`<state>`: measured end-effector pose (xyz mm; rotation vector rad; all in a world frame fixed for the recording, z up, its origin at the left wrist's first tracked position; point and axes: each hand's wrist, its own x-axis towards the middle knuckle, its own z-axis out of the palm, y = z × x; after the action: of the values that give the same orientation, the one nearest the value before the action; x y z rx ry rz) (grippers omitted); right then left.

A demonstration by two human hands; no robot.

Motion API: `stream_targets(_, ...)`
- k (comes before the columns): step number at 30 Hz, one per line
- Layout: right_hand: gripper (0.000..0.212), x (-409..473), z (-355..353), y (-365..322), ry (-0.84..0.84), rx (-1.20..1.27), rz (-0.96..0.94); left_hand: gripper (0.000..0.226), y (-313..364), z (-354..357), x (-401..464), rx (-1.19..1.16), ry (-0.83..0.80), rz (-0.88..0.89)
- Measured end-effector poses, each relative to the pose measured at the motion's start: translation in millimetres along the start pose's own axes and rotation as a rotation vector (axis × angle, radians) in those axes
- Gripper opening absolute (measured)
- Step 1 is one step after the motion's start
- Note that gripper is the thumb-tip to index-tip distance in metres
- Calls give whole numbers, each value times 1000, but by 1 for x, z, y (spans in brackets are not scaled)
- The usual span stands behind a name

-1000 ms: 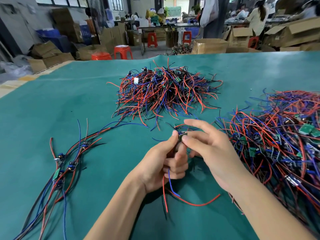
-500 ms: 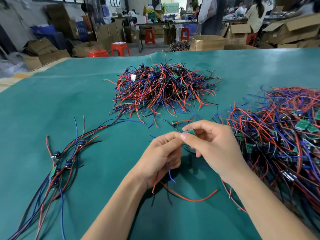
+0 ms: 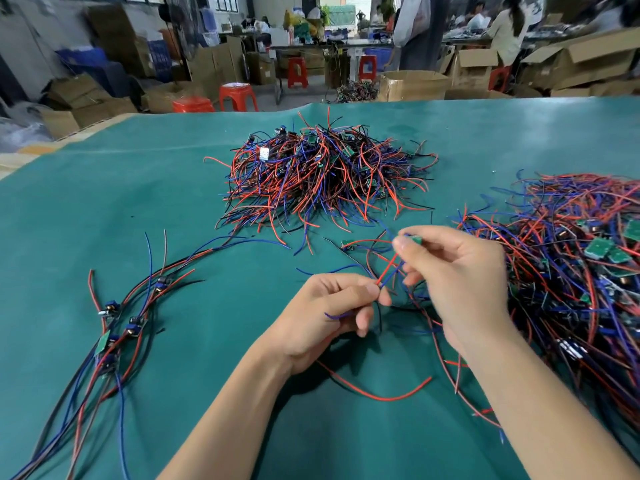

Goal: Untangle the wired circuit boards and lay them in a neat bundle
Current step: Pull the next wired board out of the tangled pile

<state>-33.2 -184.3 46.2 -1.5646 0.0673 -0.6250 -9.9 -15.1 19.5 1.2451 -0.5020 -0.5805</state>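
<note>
Right hand (image 3: 460, 282) up front, thumb and forefinger pinching a small green circuit board (image 3: 415, 240), lifted clear of the table. Red and blue leads (image 3: 389, 268) run taut from that board down to the left hand (image 3: 332, 313), which has them nipped between thumb and forefinger, the other fingers curled under with a blue wire end poking out beside them. The two hands sit close together, right a little higher and farther out than left. Below them a loose red wire (image 3: 381, 393) curves across the green mat (image 3: 104, 209). Just beyond the right thumb, another little board (image 3: 347, 244) lies on the mat with its wires trailing. Off to the left, a laid-out bundle (image 3: 117, 327) of boards, wires running roughly the same way in a long sweep. Far centre, a tangled heap (image 3: 322, 178) of red, blue and black wires; hard on the right, a second, larger tangle (image 3: 571, 271) touching the right forearm. Cardboard boxes and red stools (image 3: 239, 97) beyond the table edge.
</note>
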Motion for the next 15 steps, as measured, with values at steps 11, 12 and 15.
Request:
stream_targets(11, 15, 17, -31, -16, 446, 222, 43, 19, 2, 3, -4, 77, -130, -48)
stream_targets(12, 15, 20, -41, -21, 515, 227, 34, 20, 1, 3, -4, 78, -132, -55)
stream_targets(15, 14, 27, -73, -39, 516, 91, -29, 19, 1, 2, -3, 16, -108, -64)
